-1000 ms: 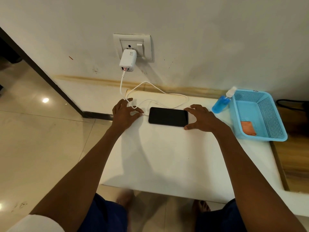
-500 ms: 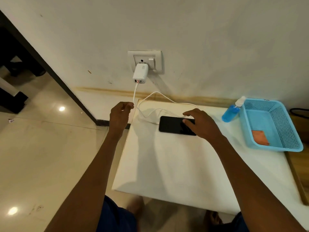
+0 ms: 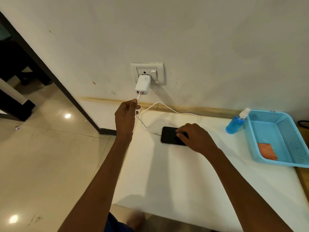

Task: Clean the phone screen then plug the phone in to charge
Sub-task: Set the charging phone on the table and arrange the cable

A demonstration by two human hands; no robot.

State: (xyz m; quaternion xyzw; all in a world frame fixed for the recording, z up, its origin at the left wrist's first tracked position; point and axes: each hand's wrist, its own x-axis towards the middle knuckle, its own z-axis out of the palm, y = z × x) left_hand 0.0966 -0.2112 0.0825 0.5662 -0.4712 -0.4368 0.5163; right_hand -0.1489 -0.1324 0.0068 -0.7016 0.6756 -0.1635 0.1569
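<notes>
While my left hand [image 3: 125, 116] pinches the white cable [image 3: 168, 109] just below the charger [image 3: 142, 84], my right hand [image 3: 194, 138] rests curled fingers [image 3: 181, 135] on the phone [image 3: 168, 135], flat on the table [image 3: 184, 178].

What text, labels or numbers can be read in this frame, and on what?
None can be read.
Charger: faint grey print on its face, too small to read.
Basket: small dark mark on the far rim, too blurred to read.
Spray bottle: no label visible.
Phone: screen dark, no text.
</notes>
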